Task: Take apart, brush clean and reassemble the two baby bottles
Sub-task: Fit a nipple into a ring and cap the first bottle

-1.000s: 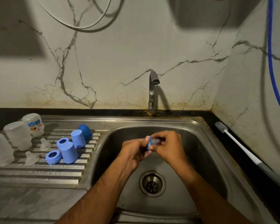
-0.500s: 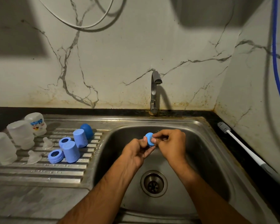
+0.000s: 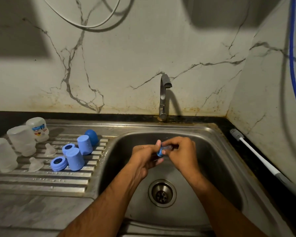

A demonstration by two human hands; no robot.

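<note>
Two hands met over the steel sink (image 3: 217, 151), held above the basin and just behind the drain (image 3: 162, 193). Left hand (image 3: 144, 157) gripped a blue screw ring (image 3: 159, 153) between thumb and curled fingers. Right hand (image 3: 182, 151) pinched a clear silicone nipple (image 3: 167, 147) that sat at the ring; whether it was fully seated could not be told. Tap (image 3: 164, 94) stood at the back of the sink, with no water visible.

On the ribbed draining board (image 3: 41, 178) to the left: three translucent bottle bodies stood upside down in a row, the far one (image 3: 38, 129) printed with a cartoon figure, the middle one (image 3: 22, 140) and the near one (image 3: 2, 155) plain. Just right of them lay two loose clear nipples (image 3: 50, 150) (image 3: 34, 164). Beside those, two blue rings (image 3: 59, 163) (image 3: 68, 148) lay flat, two blue caps (image 3: 75, 159) (image 3: 84, 144) stood mouth down, and a rounder blue cap (image 3: 91, 136) sat behind. Water beads showed on the board.

A white-handled bottle brush (image 3: 253, 153) lay on the dark tabletop (image 3: 229, 127) right of the sink, bristle head toward the wall.
</note>
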